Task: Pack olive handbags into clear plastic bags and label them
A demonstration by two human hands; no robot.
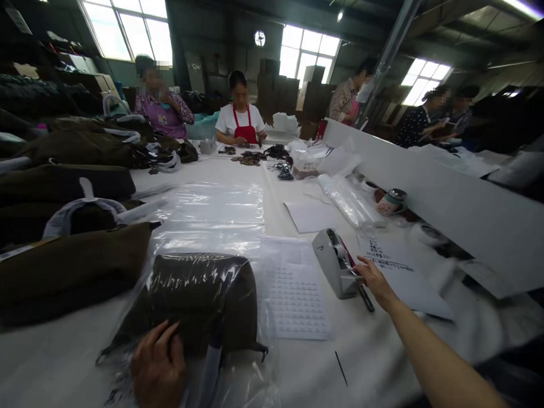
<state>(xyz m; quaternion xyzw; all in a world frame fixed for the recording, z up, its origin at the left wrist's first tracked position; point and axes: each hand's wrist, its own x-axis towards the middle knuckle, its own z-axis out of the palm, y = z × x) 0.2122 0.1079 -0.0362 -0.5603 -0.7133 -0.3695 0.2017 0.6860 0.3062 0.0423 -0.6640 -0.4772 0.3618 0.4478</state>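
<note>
A dark olive bag (201, 297) lies inside a clear plastic sleeve (218, 214) on the white table. My left hand (158, 366) rests on the near left part of the bagged item, its fingers spread a little. At the right, my right hand (375, 282) reaches to the front end of a grey tape dispenser (335, 263), fingertips close together at its cutting edge; any tape between them is too small to make out. A sheet of printed labels (298, 288) lies between the bag and the dispenser.
More olive bags (68, 268) are piled at the left. A black pen (365, 298), handwritten paper (407, 274), plastic rolls (350, 201) and a cup (391, 202) are at the right, beside a white partition (455, 192). A person in a red apron (245, 128) sits across the table.
</note>
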